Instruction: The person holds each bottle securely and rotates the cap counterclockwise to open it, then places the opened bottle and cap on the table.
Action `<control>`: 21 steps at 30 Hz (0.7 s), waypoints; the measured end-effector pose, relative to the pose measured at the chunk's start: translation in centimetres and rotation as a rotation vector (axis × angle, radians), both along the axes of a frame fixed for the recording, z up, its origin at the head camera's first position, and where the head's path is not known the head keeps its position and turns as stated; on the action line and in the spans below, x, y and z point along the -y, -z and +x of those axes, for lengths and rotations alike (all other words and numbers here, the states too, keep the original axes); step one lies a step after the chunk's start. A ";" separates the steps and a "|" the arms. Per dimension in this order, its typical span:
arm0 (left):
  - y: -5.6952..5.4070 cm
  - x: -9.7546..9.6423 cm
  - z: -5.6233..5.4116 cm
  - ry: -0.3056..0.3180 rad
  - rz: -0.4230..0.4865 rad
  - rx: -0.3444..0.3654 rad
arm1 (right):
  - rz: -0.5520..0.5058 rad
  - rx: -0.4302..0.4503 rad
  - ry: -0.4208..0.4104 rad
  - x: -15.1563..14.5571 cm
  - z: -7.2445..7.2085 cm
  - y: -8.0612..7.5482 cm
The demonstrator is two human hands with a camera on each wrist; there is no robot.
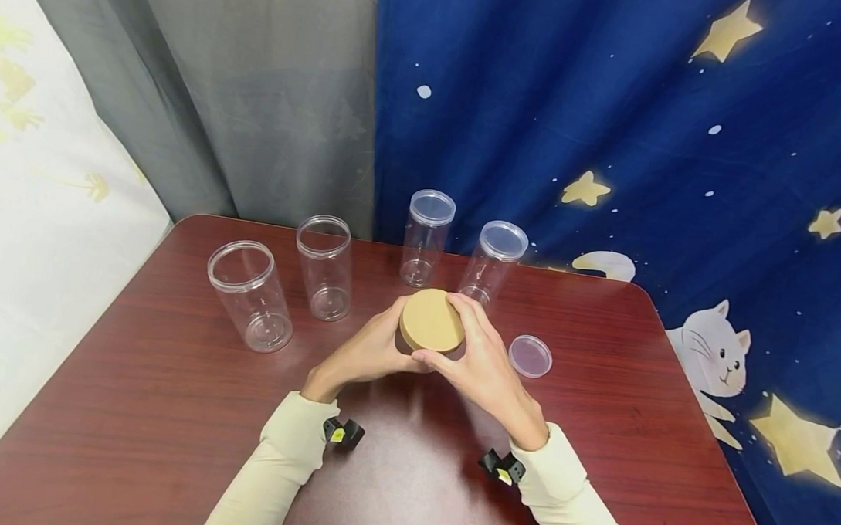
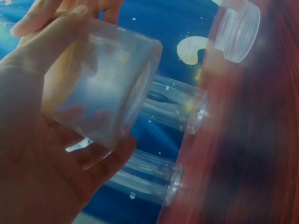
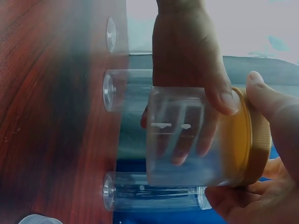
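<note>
A small clear jar with a yellow-tan screw lid on it is held up over the table between both hands. My left hand grips the jar's clear body, its fingers visible through the wall in the right wrist view. Around the ribbed rim of the lid curl the thumb and fingers of my right hand. On the table to the right of the hands lies a flat clear lid.
Two tall clear jars without lids, one at far left and another beside it, stand on the dark red table. Behind the hands are two tall jars with clear lids, a left one and a right one. Curtains hang behind.
</note>
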State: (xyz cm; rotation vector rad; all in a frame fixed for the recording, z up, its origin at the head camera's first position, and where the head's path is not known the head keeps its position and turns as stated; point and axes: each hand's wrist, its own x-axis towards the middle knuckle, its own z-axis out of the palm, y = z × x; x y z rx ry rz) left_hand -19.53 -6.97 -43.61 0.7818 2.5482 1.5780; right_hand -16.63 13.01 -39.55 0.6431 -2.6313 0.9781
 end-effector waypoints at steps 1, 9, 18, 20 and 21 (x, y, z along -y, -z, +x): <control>0.0 0.0 0.0 0.004 0.005 -0.001 | -0.005 -0.010 0.002 0.0 0.0 0.0; -0.1 0.0 0.1 0.024 0.028 -0.002 | -0.061 -0.052 0.010 0.0 0.1 -0.2; 0.4 -0.8 0.0 0.077 0.203 0.075 | -0.135 -0.132 -0.046 -0.3 0.1 -0.2; 0.4 -1.0 0.0 0.086 0.228 0.091 | -0.149 -0.139 -0.058 -0.4 0.0 -0.2; 0.5 -1.1 0.0 0.090 0.233 0.095 | -0.151 -0.139 -0.062 -0.5 0.0 -0.2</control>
